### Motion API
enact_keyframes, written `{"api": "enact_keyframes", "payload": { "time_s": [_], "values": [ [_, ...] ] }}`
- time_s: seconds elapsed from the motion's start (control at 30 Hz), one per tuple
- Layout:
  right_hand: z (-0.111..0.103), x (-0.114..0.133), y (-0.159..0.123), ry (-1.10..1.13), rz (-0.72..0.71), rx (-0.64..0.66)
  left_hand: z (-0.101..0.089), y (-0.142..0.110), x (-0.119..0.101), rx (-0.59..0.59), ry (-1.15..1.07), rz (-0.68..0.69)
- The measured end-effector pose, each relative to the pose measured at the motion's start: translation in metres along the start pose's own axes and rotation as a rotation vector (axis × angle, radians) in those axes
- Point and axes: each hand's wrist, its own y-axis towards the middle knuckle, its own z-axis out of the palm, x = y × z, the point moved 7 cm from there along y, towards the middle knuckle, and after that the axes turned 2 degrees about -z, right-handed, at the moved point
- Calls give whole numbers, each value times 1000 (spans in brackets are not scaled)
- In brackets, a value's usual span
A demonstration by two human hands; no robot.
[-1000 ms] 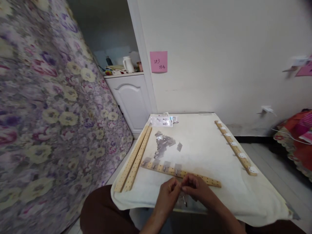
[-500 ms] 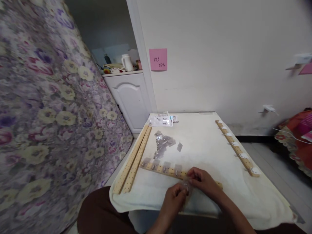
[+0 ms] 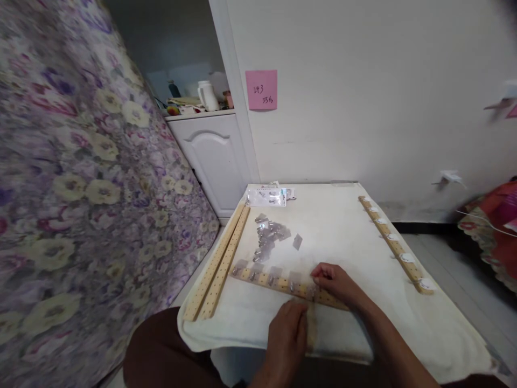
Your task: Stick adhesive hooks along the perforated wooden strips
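Note:
A perforated wooden strip (image 3: 278, 283) lies across the near part of the table with several clear hooks (image 3: 258, 272) stuck along it. My right hand (image 3: 337, 283) rests on the strip, its fingers pinched on a clear hook (image 3: 312, 291) that sits on the wood. My left hand (image 3: 287, 330) lies on the white cloth (image 3: 347, 237) just in front of the strip, fingers curled together, with a bit of clear film (image 3: 311, 327) at its thumb side. A pile of loose clear hooks (image 3: 270, 237) lies beyond the strip.
Two more wooden strips (image 3: 218, 264) lie along the table's left edge. Another strip with white pads (image 3: 393, 245) lies on the right. A packet (image 3: 267, 196) is at the far edge. A floral mattress (image 3: 81, 172) leans at the left, with a white cabinet (image 3: 214, 156) behind.
Both hands came forward from the table's front edge. My right hand carried the clear hook onto the wooden strip, and my left hand dropped away onto the cloth.

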Motion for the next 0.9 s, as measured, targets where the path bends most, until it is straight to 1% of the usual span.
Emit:
{"api": "enact_keyframes", "payload": {
  "time_s": [0.13, 0.43, 0.53, 0.7, 0.9],
  "values": [
    [0, -1, 1, 13, 7, 0, 7, -4, 2, -31, 57, 79],
    [-3, -9, 4, -39, -4, -28, 12, -9, 3, -74, 163, 193],
    [-4, -9, 3, -21, 8, -21, 15, -9, 2, -65, 218, 210],
    [-7, -7, 1, -12, 6, -42, 22, -7, -2, -10, 334, 214],
    [-6, -9, 1, -20, 2, -37, 29, -4, -6, 23, 508, 228]
  ]
}}
